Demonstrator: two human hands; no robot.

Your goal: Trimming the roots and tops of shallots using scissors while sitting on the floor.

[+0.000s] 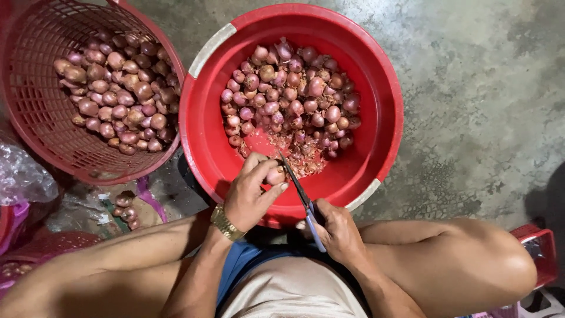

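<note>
Underfoot: bare grey concrete floor (471,88), stained and cracked; no walls in view.
Basin: round red plastic basin (206,135) on the floor, holding a pile of purple-pink shallots (294,94) and loose skins.
Basket: red plastic mesh basket (35,112), touching the basin's left rim, also holding shallots; cut off by the left and top edges.
Left hand: left hand (250,194), gold wristwatch (226,222) on the wrist, fingers clamped on a single pale-pink shallot (275,175) above the basin's near side.
Right hand: right hand (338,232) closed around the blue handle of steel scissors (300,191).
Scissors axis: long axis diagonal; tips point up-left, touching the held shallot.
Hard to make out: blade opening; clear plastic bag (23,176) and objects at the left edge.
</note>
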